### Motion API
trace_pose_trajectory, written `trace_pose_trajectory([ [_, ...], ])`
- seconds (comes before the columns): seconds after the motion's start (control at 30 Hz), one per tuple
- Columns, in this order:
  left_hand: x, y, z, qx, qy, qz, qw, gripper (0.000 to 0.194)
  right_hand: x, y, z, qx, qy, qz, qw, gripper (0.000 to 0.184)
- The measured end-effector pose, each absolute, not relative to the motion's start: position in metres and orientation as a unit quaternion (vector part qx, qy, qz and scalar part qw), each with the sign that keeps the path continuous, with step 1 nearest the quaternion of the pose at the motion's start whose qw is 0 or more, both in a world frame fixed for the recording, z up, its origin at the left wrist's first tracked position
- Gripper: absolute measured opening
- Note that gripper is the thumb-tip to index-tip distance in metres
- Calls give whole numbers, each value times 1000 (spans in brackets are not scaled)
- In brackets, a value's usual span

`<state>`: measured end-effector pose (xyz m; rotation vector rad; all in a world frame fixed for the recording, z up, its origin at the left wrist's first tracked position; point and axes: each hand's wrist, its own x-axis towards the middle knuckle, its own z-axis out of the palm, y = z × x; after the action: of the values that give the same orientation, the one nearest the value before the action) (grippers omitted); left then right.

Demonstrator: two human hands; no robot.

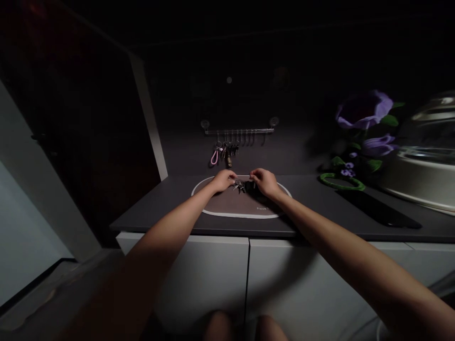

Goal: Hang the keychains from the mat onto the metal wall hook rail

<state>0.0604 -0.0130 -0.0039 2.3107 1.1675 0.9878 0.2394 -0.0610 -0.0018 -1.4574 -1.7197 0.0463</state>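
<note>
Both arms reach forward over a dark countertop (170, 208) in dim light. My left hand (223, 180) and my right hand (263, 182) meet above an oval mat (227, 206) with a pale rim. Between them is a bunch of keys (240, 186) with a dark fob. The left hand's fingers pinch the metal keys, and the right hand's fingers close on the dark fob end. The bunch sits just above or on the mat; I cannot tell which.
A hook rail (239, 131) on the back wall carries more keys and a pink loop (214, 157). Purple artificial flowers (364, 112) and a green ring (341, 183) stand at the right, beside a large metal appliance (423, 156). White cabinet doors (213, 279) lie below.
</note>
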Motion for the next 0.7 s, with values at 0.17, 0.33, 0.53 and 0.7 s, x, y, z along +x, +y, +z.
trace_pose_trajectory([
  [0.17, 69, -9, -2, 872, 389, 290, 54, 24, 239, -66, -10, -590, -719, -32, 365, 21],
  [0.33, 73, -7, -13, 875, 395, 280, 15, 20, 239, -64, -19, -586, -739, -87, 321, 25],
  [0.53, 67, -6, -18, 879, 386, 279, -2, 12, 235, -62, -18, -589, -741, -104, 307, 27],
  [0.7, 66, -5, -17, 889, 365, 275, -14, 10, 232, -61, -17, -589, -742, -96, 305, 26],
])
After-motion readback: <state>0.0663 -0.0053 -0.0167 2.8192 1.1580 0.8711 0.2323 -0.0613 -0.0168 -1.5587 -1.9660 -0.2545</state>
